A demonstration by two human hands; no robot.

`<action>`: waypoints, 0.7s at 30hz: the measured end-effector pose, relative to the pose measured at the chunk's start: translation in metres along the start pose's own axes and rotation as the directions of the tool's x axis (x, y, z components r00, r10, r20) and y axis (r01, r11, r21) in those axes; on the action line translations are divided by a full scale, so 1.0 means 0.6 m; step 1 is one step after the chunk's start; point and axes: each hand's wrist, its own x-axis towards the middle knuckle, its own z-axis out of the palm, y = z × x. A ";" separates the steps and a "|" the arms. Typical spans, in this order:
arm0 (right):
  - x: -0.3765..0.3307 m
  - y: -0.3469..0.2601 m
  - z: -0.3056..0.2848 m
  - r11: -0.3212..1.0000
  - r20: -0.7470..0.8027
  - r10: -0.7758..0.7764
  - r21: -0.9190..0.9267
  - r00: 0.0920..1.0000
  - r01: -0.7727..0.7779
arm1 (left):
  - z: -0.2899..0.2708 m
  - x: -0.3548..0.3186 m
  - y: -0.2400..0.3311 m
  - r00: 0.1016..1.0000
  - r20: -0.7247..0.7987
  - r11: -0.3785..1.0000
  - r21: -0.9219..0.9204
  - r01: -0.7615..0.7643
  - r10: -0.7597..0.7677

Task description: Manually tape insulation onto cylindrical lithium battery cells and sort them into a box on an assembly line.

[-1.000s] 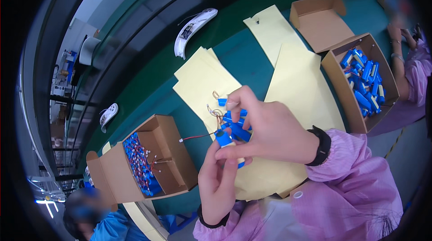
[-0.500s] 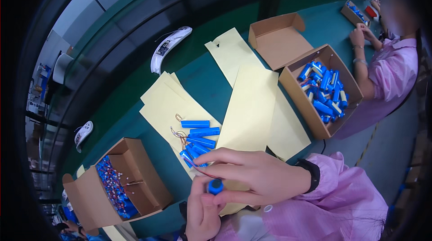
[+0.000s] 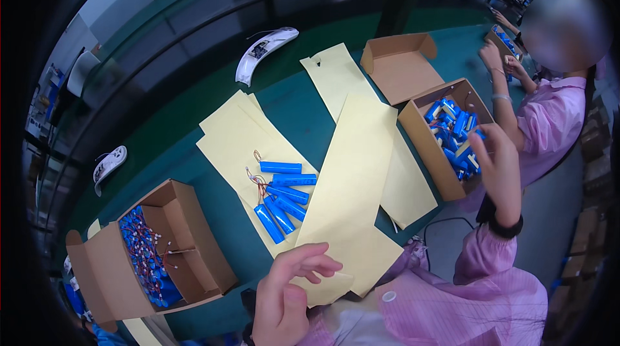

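Observation:
My right hand (image 3: 500, 168) is raised at the right, over the near right edge of an open cardboard box (image 3: 427, 155). Its thumb and forefinger close around a blue cylindrical battery (image 3: 480, 133), mostly hidden by the fingers. Many blue batteries (image 3: 458, 123), some with pale strips, lie heaped in that box. My left hand (image 3: 287, 297) is empty, its fingers loosely bent and apart, above the pale yellow sheets (image 3: 352, 172) near the front edge. Beyond it, several blue batteries with thin wires (image 3: 282, 194) lie side by side on a sheet.
At the left, a second cardboard box (image 3: 203, 243) holds many wired blue batteries. Two white curved housings (image 3: 265, 49) lie on the far side of the green table (image 3: 284, 110). A co-worker in pink (image 3: 555, 117) sits at the right, hands by a small box.
My right hand has moved from beside my left hand to the right box, taking the battery with it. My left hand has let go and opened. The view has shifted slightly.

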 end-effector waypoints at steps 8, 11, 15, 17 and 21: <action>0.083 0.074 -0.006 0.933 -0.062 -0.193 -0.322 0.979 0.163 | -0.002 -0.012 -0.006 0.999 -0.043 0.999 0.022 -0.032 0.033; 0.105 0.065 0.004 0.743 0.342 -0.513 -0.282 0.787 0.607 | -0.007 -0.016 -0.011 0.998 -0.046 0.999 0.020 -0.037 0.038; 0.126 0.093 0.008 0.751 0.466 -0.407 -0.319 0.786 0.578 | -0.005 -0.011 -0.008 0.999 -0.014 0.999 0.015 -0.052 0.052; 0.127 0.086 0.000 0.788 0.485 -0.365 -0.294 0.795 0.541 | -0.004 -0.009 -0.007 0.997 0.020 0.996 0.059 -0.071 0.070; 0.126 0.101 0.001 0.841 0.482 -0.319 -0.254 0.816 0.479 | -0.003 -0.011 -0.009 0.993 -0.017 0.989 0.100 -0.112 0.115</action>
